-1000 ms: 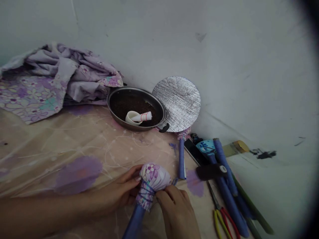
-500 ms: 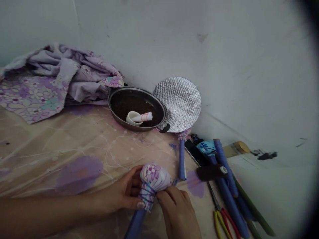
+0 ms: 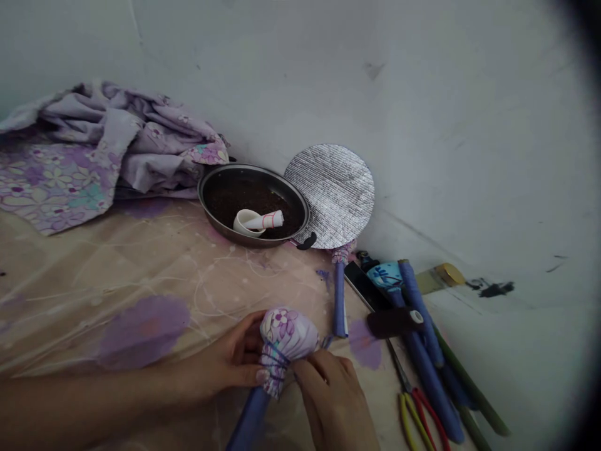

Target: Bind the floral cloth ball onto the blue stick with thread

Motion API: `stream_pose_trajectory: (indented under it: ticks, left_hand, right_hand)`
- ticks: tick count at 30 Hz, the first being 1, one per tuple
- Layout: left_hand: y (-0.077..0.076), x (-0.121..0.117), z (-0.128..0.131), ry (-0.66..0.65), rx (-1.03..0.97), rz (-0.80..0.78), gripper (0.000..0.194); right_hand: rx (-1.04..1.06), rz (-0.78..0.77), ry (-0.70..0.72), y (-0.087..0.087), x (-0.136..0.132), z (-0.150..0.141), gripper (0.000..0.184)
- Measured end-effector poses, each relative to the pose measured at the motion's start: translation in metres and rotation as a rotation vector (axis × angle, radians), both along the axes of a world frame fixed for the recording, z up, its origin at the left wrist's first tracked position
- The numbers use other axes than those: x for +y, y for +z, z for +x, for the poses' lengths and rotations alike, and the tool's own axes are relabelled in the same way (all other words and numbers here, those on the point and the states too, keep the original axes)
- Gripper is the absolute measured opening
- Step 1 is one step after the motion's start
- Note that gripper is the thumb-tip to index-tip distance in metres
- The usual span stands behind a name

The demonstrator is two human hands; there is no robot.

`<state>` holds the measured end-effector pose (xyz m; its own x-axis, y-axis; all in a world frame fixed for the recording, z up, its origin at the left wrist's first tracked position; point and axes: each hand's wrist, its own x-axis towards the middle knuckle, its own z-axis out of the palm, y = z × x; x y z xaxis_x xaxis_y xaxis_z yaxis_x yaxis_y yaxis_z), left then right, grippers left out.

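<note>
Floral lilac fabric, stuffed round, forms a bundle (image 3: 287, 335) on the end of a blue rod (image 3: 248, 418), tied at the neck with purple thread (image 3: 275, 363). Position: low centre of view, over the table's near part. Left hand (image 3: 220, 358): fingers clenched round the neck from 9 o'clock. Right hand (image 3: 334, 401): fingers bent and gripping the bundle's lower side at 4 o'clock, by the binding.

Outward from the bundle: at 1 o'clock, a second blue rod (image 3: 339, 299), its wrapped top just below a foil disc (image 3: 329, 195) propped against the wall (image 3: 446, 125). At 11 o'clock, a dark pan (image 3: 253, 203) of brown granules (image 3: 282, 203) — in it a white cup (image 3: 245, 223) and a rolled white paper (image 3: 265, 220) banded in red. At 10 o'clock, a crumpled floral cloth (image 3: 94, 150). At 3 o'clock, a pile of blue rods (image 3: 425, 357) and a dark roll (image 3: 389, 322). At 4 o'clock, red and yellow tool handles (image 3: 416, 419).
</note>
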<state>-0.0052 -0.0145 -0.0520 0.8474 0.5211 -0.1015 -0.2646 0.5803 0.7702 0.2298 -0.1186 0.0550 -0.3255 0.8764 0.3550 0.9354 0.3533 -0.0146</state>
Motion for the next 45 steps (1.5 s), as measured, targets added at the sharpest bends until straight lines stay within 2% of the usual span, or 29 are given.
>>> stream_pose_trajectory:
  ticks: [5,15,19,36,45]
  left_hand:
    - [0.008,0.003,0.0,-0.003,0.042,-0.008,0.113]
    - [0.011,0.0,0.001,0.001,-0.002,-0.016,0.102]
    - [0.013,0.002,0.0,-0.006,0.006,-0.032,0.109]
    - [0.002,0.0,0.0,0.004,-0.008,-0.028,0.095]
    - [0.014,0.0,0.004,0.011,-0.022,-0.004,0.104]
  right_hand:
    - [0.015,-0.024,0.004,0.0,-0.002,0.003,0.042]
    - [0.017,-0.016,0.035,0.002,0.0,-0.001,0.042]
    - [0.016,-0.009,0.045,0.003,0.0,-0.001,0.044]
    - [-0.002,0.019,0.026,0.002,0.001,-0.003,0.044]
    - [-0.022,0.046,0.031,-0.004,0.003,-0.006,0.038]
